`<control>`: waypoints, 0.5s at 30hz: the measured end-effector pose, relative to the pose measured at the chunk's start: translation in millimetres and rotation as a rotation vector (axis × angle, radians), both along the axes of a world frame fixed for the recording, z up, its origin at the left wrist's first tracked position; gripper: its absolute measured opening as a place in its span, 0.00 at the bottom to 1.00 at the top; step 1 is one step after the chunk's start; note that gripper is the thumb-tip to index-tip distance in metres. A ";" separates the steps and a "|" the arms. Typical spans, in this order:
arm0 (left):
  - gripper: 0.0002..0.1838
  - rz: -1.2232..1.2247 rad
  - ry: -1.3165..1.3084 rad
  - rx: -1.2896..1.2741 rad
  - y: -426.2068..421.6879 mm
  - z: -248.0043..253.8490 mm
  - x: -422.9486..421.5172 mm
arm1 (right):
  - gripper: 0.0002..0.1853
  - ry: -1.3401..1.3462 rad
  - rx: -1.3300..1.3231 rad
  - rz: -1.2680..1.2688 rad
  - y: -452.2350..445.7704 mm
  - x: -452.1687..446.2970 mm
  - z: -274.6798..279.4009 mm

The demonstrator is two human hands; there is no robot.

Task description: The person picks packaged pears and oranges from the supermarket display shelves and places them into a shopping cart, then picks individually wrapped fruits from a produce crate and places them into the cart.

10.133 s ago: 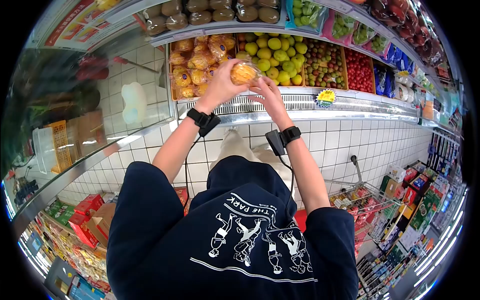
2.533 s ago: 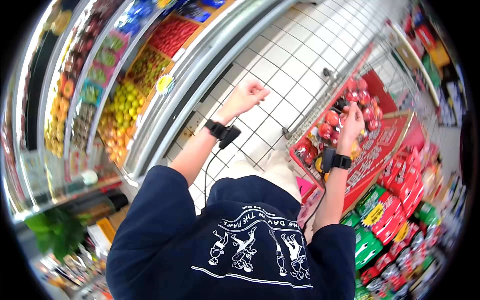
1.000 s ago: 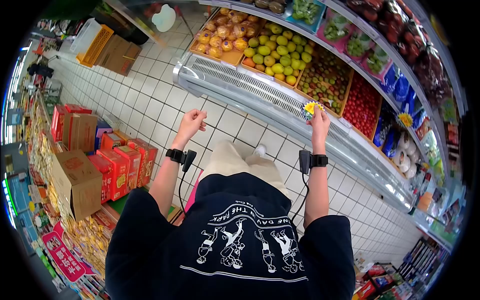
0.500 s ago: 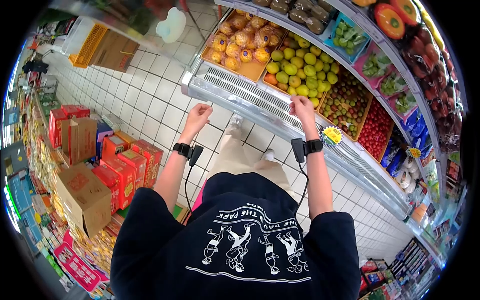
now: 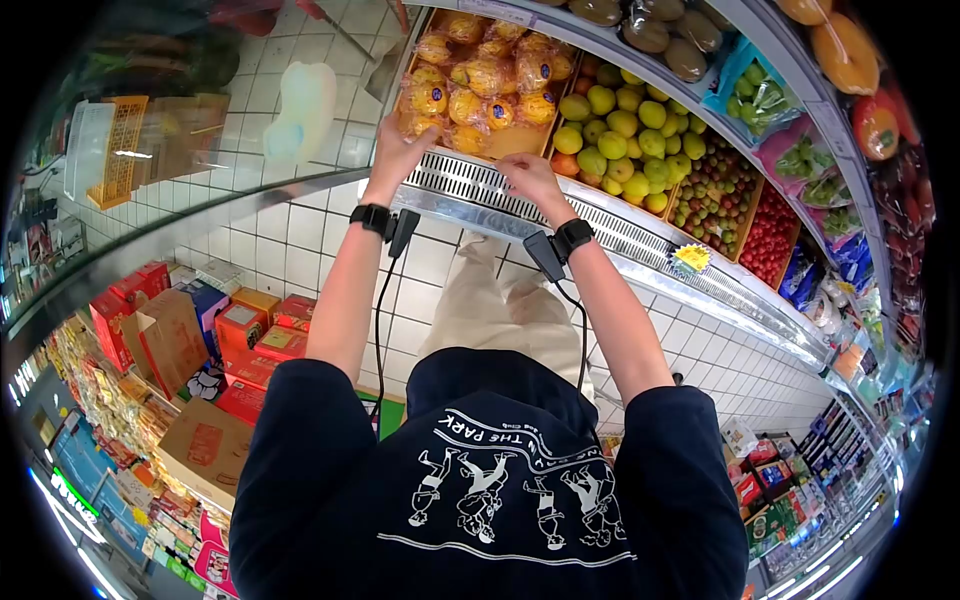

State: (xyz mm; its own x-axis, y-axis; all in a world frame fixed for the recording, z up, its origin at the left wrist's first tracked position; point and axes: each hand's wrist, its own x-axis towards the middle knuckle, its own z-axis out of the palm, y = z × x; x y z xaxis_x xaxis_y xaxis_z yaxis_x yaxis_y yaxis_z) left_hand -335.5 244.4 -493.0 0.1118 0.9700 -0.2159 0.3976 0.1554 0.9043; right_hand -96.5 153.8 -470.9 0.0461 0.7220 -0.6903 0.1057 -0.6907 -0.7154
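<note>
My left hand is at the front left corner of a tray of plastic-wrapped yellow-orange fruit. Its thumb and fingers are apart beside the nearest fruit, and I see nothing held; whether it touches the fruit is unclear. My right hand hovers at the front edge of the same tray, over the slotted metal vent. Loosely bent and pointing left, its fingers hold nothing visible. A bare strip of the orange tray shows between the wrapped fruit and this hand.
Right of the tray lie green-yellow fruit, small mottled fruit and red berries-like fruit. A clear side panel with a metal edge stands left of my left arm. Cardboard boxes and red boxes are stacked behind, at left.
I have come closer to the fruit case. Both hands have reached forward to the wrapped-fruit tray, the right one also shifting left, away from the green-yellow fruit.
</note>
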 end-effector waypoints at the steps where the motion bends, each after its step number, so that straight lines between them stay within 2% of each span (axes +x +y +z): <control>1: 0.31 -0.044 -0.118 -0.045 10.5 4.9 2.5 | 0.22 -0.005 0.022 -0.041 2.3 -3.7 -1.3; 2: 0.26 0.058 -0.100 0.047 13.8 8.2 11.3 | 0.22 0.032 -0.002 -0.058 1.8 -4.5 -1.5; 3: 0.26 0.046 -0.102 0.039 20.2 2.7 11.3 | 0.22 0.030 -0.008 -0.071 -1.7 -4.4 -2.5; 5: 0.25 0.030 0.017 -0.064 39.8 -7.1 14.5 | 0.20 0.072 -0.008 -0.057 -12.4 0.3 -1.8; 7: 0.25 -0.029 -0.025 -0.086 50.6 -7.6 20.3 | 0.18 0.071 -0.029 -0.092 -25.3 6.5 4.1; 9: 0.23 0.031 0.154 -0.189 55.8 -4.9 23.2 | 0.17 0.100 -0.145 -0.055 -34.8 14.3 12.6; 15: 0.25 0.090 -0.010 -0.220 65.5 -29.9 25.1 | 0.19 0.187 -0.197 -0.208 -50.9 22.8 25.6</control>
State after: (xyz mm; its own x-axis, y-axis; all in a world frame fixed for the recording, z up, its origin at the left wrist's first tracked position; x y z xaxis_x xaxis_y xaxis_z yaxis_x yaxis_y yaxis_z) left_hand -310.4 309.9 -523.0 0.0297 0.9060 -0.4223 0.3647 0.3836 0.8485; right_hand -73.7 102.9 -445.2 0.0379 0.5620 -0.8262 -0.1719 -0.8108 -0.5594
